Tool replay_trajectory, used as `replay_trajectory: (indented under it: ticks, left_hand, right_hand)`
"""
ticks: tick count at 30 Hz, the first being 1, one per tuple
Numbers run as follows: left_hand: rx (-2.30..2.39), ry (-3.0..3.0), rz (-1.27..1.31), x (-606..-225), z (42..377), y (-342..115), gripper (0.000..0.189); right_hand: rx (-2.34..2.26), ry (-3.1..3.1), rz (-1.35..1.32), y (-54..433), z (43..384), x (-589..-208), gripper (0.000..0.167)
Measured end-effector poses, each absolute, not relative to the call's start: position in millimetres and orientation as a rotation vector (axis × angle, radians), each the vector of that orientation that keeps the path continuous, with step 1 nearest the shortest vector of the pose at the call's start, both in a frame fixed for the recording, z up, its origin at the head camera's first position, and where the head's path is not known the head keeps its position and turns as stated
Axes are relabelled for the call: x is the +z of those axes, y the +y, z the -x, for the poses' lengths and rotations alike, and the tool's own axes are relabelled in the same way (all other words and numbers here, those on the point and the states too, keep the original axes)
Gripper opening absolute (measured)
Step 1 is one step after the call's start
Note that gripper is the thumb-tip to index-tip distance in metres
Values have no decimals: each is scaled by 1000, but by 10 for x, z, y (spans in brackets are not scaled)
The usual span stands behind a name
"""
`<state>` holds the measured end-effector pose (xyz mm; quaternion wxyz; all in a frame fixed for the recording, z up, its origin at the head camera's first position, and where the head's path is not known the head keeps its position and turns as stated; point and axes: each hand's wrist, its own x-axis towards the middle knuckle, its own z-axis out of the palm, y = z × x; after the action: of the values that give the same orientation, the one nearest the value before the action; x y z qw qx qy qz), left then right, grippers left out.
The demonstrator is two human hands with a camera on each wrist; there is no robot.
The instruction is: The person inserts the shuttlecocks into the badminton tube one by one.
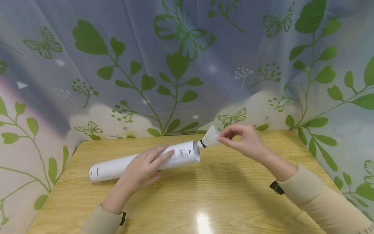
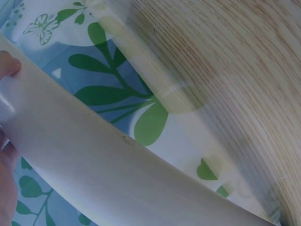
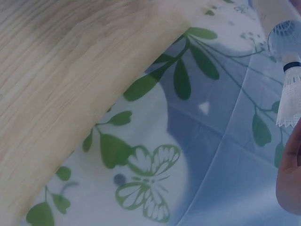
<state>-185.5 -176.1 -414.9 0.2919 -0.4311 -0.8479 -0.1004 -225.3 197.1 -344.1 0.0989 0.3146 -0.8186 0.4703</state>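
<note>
A long white shuttlecock tube [image 1: 122, 163] lies slanted over the table, its open mouth facing right. My left hand [image 1: 145, 166] grips the tube around its middle, thumb and fingers on either side. In the left wrist view the tube's pale wall [image 2: 108, 150] fills the lower part. My right hand [image 1: 243, 139] pinches a white shuttlecock [image 1: 209, 137] by its feather skirt. The cork end with a dark band points left, right at the tube's mouth. In the right wrist view the shuttlecock [image 3: 291, 94] sits just before the opening, and more feathers [image 3: 286, 30] show inside the tube.
The wooden table [image 1: 222, 198] has a light wood grain. Behind and at both sides hangs a curtain [image 1: 140, 65] with green leaves and butterflies, meeting the table's back edge. Each sleeve has a dark strap [image 1: 276, 188] at the wrist.
</note>
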Motion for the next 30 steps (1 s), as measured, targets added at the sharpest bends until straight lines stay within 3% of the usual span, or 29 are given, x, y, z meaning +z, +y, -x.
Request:
replay_trajectory:
  ticks: [30]
  left_hand:
    - [-276,-2259,1147,-4123,1830,-1759,92]
  right_hand:
    - [1307,-2496,-1143,1522,2043,-3711,6]
